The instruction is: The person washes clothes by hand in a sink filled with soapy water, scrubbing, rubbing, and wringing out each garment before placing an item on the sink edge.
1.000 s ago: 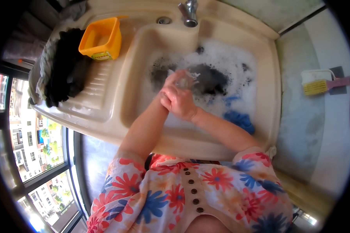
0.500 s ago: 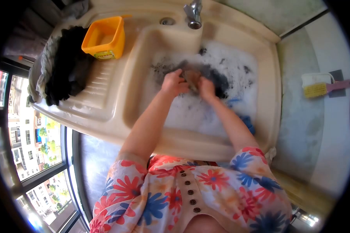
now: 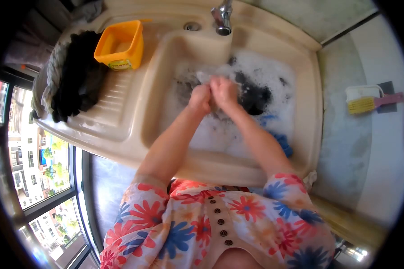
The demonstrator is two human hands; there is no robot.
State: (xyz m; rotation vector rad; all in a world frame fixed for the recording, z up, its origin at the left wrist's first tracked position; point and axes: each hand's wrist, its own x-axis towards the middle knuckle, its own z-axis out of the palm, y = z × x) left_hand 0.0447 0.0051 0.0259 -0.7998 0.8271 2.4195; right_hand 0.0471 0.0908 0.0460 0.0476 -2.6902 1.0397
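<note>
Both hands are over the foamy water of a beige sink [image 3: 307,134], close together. My left hand [image 3: 200,98] is closed in a fist around a wet brownish cloth [image 3: 213,106], most of which is hidden. Pressed beside it, my right hand [image 3: 224,92] is curled over the same cloth. Dark fabric [image 3: 255,96] shows through the suds [image 3: 220,134] just right of my hands. A blue cloth [image 3: 281,142] lies partly under the foam near the right side of the basin.
A chrome faucet [image 3: 222,20] rises behind the basin. On the ribbed drainboard [image 3: 114,105] at left stand a yellow plastic tub [image 3: 129,56] and a heap of black and grey clothes [image 3: 76,74]. A scrub brush [image 3: 368,104] hangs on the right wall. A window [image 3: 40,166] is at left.
My hands have drawn together, and the right one has moved up and left over the cloth. The brownish cloth, plainly visible between them before, is now mostly covered. More dark fabric shows at right.
</note>
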